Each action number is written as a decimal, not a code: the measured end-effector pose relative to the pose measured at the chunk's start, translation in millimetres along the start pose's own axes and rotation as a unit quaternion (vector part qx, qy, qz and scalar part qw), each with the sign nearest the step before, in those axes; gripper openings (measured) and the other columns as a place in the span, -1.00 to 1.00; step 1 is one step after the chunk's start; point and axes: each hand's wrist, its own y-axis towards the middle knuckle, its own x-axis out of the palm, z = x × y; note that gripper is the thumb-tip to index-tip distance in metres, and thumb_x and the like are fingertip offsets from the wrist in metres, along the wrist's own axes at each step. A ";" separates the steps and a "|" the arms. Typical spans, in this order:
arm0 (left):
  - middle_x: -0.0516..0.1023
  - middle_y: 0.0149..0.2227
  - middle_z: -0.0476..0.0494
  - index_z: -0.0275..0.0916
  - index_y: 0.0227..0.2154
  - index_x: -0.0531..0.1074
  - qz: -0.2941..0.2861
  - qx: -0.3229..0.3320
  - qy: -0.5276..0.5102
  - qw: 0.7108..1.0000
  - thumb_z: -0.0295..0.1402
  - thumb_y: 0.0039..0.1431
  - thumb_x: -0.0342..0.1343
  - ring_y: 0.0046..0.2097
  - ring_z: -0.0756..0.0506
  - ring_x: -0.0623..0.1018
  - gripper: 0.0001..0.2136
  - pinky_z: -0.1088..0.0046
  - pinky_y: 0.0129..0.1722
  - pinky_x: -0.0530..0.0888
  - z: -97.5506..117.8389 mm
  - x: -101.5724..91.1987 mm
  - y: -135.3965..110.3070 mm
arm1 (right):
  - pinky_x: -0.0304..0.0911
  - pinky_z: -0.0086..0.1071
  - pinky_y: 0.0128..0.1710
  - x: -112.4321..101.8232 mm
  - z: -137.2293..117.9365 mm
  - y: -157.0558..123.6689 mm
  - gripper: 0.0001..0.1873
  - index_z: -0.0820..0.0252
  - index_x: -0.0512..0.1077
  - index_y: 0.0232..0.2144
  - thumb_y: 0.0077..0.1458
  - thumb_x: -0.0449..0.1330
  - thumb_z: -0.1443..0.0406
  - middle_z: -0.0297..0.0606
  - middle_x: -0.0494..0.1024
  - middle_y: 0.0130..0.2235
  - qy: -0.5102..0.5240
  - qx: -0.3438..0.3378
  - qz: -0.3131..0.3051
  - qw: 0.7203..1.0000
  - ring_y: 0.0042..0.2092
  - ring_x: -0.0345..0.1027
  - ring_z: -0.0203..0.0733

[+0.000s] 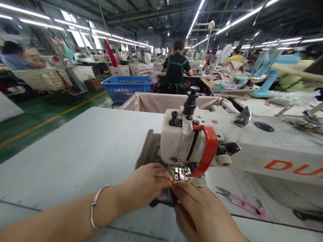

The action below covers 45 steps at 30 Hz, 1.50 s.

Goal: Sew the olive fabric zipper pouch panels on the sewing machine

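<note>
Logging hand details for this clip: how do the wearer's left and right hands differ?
The left hand wears a ring; none shows on the right hand. A bracelet circles the left hand's wrist; none shows beside the right hand. The left hand's forearm shows at length; the frame's bottom edge cuts the right hand off near its wrist. Both are ungloved, fingertips close together by the presser foot.

The workpiece [150,151] lies under the sewing machine head [174,141], snips [242,200] to its right, a basket [126,88] behind the table [75,151].
</note>
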 end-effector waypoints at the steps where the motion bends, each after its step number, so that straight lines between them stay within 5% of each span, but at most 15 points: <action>1: 0.64 -0.13 -0.01 -0.21 -0.19 0.51 0.007 -0.014 -0.002 1.000 -0.43 0.38 0.00 -0.06 -0.02 0.57 -0.83 0.46 0.09 0.42 -2.2 -0.1 1.7 | 0.38 -0.11 -0.01 0.3 1.9 0.6 -0.58 0.20 0.42 0.03 0.11 0.10 0.46 -0.17 0.50 0.02 -0.003 0.010 -0.004 1.000 -0.02 0.37 0.01; 8: 0.66 -0.18 0.01 -0.16 -0.23 0.55 0.023 -0.066 0.024 0.997 -0.39 0.37 0.01 -0.08 -0.06 0.60 -0.81 0.42 0.05 0.47 -14.5 -0.5 11.4 | 0.40 0.07 -0.12 8.9 8.4 3.0 -0.57 0.23 0.38 0.10 0.17 0.06 0.40 -0.02 0.48 -0.04 -0.030 0.052 0.003 0.998 -0.05 0.35 0.15; 17: 0.64 -0.11 -0.04 -0.13 -0.21 0.59 0.040 -0.107 0.069 0.991 -0.37 0.34 0.05 -0.01 -0.13 0.57 -0.81 0.32 0.08 0.47 -31.3 16.4 7.6 | 0.40 0.05 -0.12 11.9 6.0 7.2 -0.62 0.26 0.44 0.02 0.18 0.05 0.41 -0.02 0.49 -0.07 -0.036 0.063 0.027 0.997 -0.07 0.35 0.13; 25: 0.64 -0.10 -0.01 -0.11 -0.15 0.57 0.024 -0.138 0.053 0.989 -0.39 0.33 0.06 0.00 -0.13 0.56 -0.82 0.33 0.09 0.47 -30.3 11.1 13.6 | 0.37 0.01 -0.10 12.5 3.9 8.4 -0.65 0.26 0.47 0.00 0.18 0.07 0.42 -0.03 0.49 -0.10 -0.042 0.076 0.029 0.996 -0.08 0.34 0.11; 30: 0.61 -0.09 -0.10 -0.19 -0.13 0.53 -0.015 -0.171 0.047 0.984 -0.46 0.27 0.07 0.01 -0.22 0.54 -0.81 0.18 0.07 0.48 -4.7 -11.3 21.5 | 0.35 -0.06 -0.13 7.5 5.6 7.5 -0.67 0.19 0.49 -0.04 0.18 0.09 0.44 -0.09 0.49 -0.15 -0.012 0.076 0.016 0.997 -0.12 0.33 0.05; 35: 0.58 -0.14 -0.12 -0.17 -0.18 0.55 -0.132 -0.237 -0.005 0.962 -0.30 0.28 0.12 -0.12 -0.18 0.58 -0.85 0.20 -0.11 0.57 36.6 -34.2 17.2 | 0.32 -0.15 -0.12 -2.0 11.3 2.4 -0.65 0.12 0.51 -0.08 0.14 0.10 0.48 -0.16 0.48 -0.18 0.038 0.044 -0.004 0.998 -0.11 0.30 -0.02; 41: 0.49 0.11 -0.27 -0.25 0.03 0.47 -0.093 -0.157 0.064 0.981 -0.12 0.09 0.31 0.10 -0.31 0.49 -0.52 0.09 0.09 0.52 71.0 -31.1 -7.4 | 0.29 -0.21 -0.17 -15.3 8.8 0.3 -0.70 0.11 0.50 -0.21 0.07 0.11 0.50 -0.24 0.47 -0.21 0.045 -0.010 -0.052 0.998 -0.18 0.29 -0.09; 45: 0.47 0.16 -0.23 -0.27 0.09 0.42 -0.096 -0.088 0.097 0.987 -0.18 0.21 0.22 0.19 -0.23 0.44 -0.57 0.20 0.22 0.41 77.8 -16.9 -20.2 | 0.28 -0.21 -0.18 -17.2 4.7 1.2 -0.72 0.12 0.48 -0.20 0.08 0.12 0.50 -0.26 0.50 -0.18 0.013 -0.020 -0.047 0.999 -0.20 0.29 -0.10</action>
